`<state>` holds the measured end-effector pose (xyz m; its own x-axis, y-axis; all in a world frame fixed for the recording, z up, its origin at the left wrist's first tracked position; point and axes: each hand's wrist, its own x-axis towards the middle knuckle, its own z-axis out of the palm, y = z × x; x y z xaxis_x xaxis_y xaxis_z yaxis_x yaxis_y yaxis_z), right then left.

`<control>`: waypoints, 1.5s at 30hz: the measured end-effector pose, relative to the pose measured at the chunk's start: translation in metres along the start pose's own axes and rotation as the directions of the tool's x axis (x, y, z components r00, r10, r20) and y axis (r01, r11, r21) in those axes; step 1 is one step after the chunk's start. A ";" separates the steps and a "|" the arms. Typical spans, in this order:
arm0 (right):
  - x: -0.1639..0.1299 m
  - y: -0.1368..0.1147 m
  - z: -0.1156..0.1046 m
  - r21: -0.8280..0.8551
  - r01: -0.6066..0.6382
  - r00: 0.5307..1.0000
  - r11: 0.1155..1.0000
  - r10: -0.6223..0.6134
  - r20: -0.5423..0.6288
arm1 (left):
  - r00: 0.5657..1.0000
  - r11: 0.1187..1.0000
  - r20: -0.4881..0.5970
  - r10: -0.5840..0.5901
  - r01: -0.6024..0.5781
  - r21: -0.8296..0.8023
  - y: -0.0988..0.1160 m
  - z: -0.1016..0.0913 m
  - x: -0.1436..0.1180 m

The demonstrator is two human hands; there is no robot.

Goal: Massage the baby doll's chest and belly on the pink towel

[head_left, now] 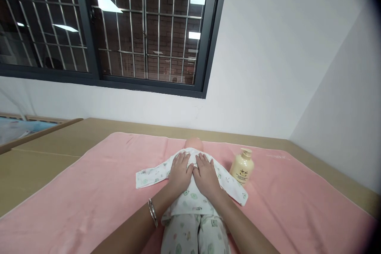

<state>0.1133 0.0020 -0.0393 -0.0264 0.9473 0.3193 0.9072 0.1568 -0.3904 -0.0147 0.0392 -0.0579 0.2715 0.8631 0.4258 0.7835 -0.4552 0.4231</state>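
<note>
Doll [192, 205], one, in printed top [194, 196] and trousers [180, 236]: lying on pink cloth [113, 190] over the table [74, 137]. Long axis 12 to 6 o'clock; head [194, 143] at 12 from the fingers, just beyond them. Sleeves [153, 176] spread towards 8 and between 4 and 5.

Left hand [181, 172] and right hand [206, 174]: flat on the chest [193, 187], equally near, one each side of the midline. Fingers slightly apart, pointing roughly to 12, clamped on nothing; thumbs nearly meeting.

Pump bottle [242, 166], one: at 3 o'clock from the right hand, untouched, just beside the nearer sleeve.
</note>
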 end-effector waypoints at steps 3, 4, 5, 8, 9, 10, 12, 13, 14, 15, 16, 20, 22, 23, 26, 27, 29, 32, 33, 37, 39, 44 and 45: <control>0.002 0.003 0.001 0.012 0.026 0.999 1.000 -0.027 0.029 | 1.000 1.000 -0.023 -0.008 0.009 0.007 0.001 0.002 -0.002; 0.002 0.004 0.001 0.020 0.034 0.999 0.999 -0.034 0.040 | 0.999 1.000 -0.029 -0.014 0.014 0.010 0.002 0.002 -0.002; 0.003 0.005 0.000 0.029 0.041 0.998 0.999 -0.042 0.048 | 0.999 1.000 -0.035 -0.020 0.021 0.014 0.003 0.003 -0.003; 0.005 0.007 -0.001 0.057 0.067 0.996 0.996 -0.070 0.056 | 0.998 0.999 -0.058 -0.032 0.034 0.034 0.004 0.004 -0.004; 0.006 0.008 -0.002 0.065 0.080 0.995 0.995 -0.083 0.057 | 0.997 0.998 -0.068 -0.035 0.038 0.041 0.004 0.004 -0.004; 0.007 0.009 -0.002 0.074 0.093 0.994 0.993 -0.097 0.057 | 0.996 0.998 -0.076 -0.036 0.039 0.048 0.004 0.004 -0.004; 0.009 0.011 -0.003 0.097 0.121 0.990 0.988 -0.128 0.064 | 0.996 0.997 -0.087 -0.037 0.043 0.065 0.005 0.003 -0.004; 0.011 0.013 -0.004 0.112 0.130 0.988 0.985 -0.138 0.064 | 0.995 0.996 -0.089 -0.038 0.045 0.077 0.006 0.003 -0.005; 0.012 0.015 -0.004 0.126 0.131 0.989 0.983 -0.139 0.057 | 0.995 0.995 -0.090 -0.037 0.046 0.094 0.007 0.002 -0.005; 0.014 0.017 -0.003 0.138 0.119 0.991 0.983 -0.127 0.044 | 0.995 0.992 -0.091 -0.034 0.044 0.115 0.010 0.000 -0.006; 0.015 0.020 -0.003 0.147 0.098 0.994 0.984 -0.103 0.026 | 0.995 0.990 -0.091 -0.028 0.040 0.138 0.013 -0.001 -0.008; 0.019 0.024 -0.003 0.119 0.026 1.000 0.993 -0.027 0.005 | 0.997 0.975 -0.075 0.022 -0.004 0.224 0.027 -0.007 -0.015; 0.018 0.020 -0.005 0.062 0.039 0.999 0.997 -0.039 0.014 | 0.998 0.971 -0.050 0.028 -0.015 0.240 0.031 -0.010 -0.016; 0.016 0.017 -0.006 0.023 0.047 0.999 0.999 -0.048 0.012 | 0.999 0.971 -0.034 0.021 -0.012 0.238 0.031 -0.011 -0.015; 0.007 0.002 -0.009 -0.112 0.040 0.999 0.993 -0.042 -0.011 | 1.000 0.978 0.014 -0.026 0.022 0.206 0.023 -0.013 -0.006; 0.003 -0.003 -0.009 -0.154 0.031 0.999 0.988 -0.035 -0.022 | 0.999 0.980 0.028 -0.043 0.037 0.194 0.018 -0.013 -0.002; -0.005 -0.013 -0.007 -0.225 0.023 0.998 0.974 -0.034 -0.047 | 0.996 0.983 0.056 -0.070 0.059 0.172 0.009 -0.014 0.006; -0.011 -0.020 -0.004 -0.265 0.036 0.996 0.964 -0.055 -0.065 | 0.996 0.986 0.069 -0.063 0.051 0.159 0.001 -0.013 0.013; -0.011 -0.020 -0.003 -0.253 0.037 0.997 0.967 -0.054 -0.060 | 0.997 0.986 0.058 -0.054 0.043 0.164 0.002 -0.013 0.012; 0.001 -0.007 -0.004 -0.112 0.023 1.000 0.993 -0.024 -0.013 | 1.000 0.973 -0.007 -0.005 0.007 0.231 0.015 -0.013 0.003; 0.009 0.004 -0.005 -0.028 0.017 1.000 0.999 -0.016 0.017 | 1.000 0.960 -0.004 0.021 -0.019 0.280 0.025 -0.015 -0.004; 0.020 0.022 -0.002 0.078 0.041 0.998 0.996 -0.044 0.046 | 0.997 0.939 0.056 0.045 -0.061 0.340 0.041 -0.021 -0.014; 0.019 0.021 -0.002 0.066 0.047 0.998 0.997 -0.049 0.042 | 0.997 0.940 0.058 0.051 -0.067 0.333 0.042 -0.022 -0.015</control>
<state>0.1330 0.0231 -0.0395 -0.0886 0.9492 0.3019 0.8752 0.2189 -0.4315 0.0020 0.0028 -0.0292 0.3431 0.8500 0.3997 0.9048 -0.4133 0.1024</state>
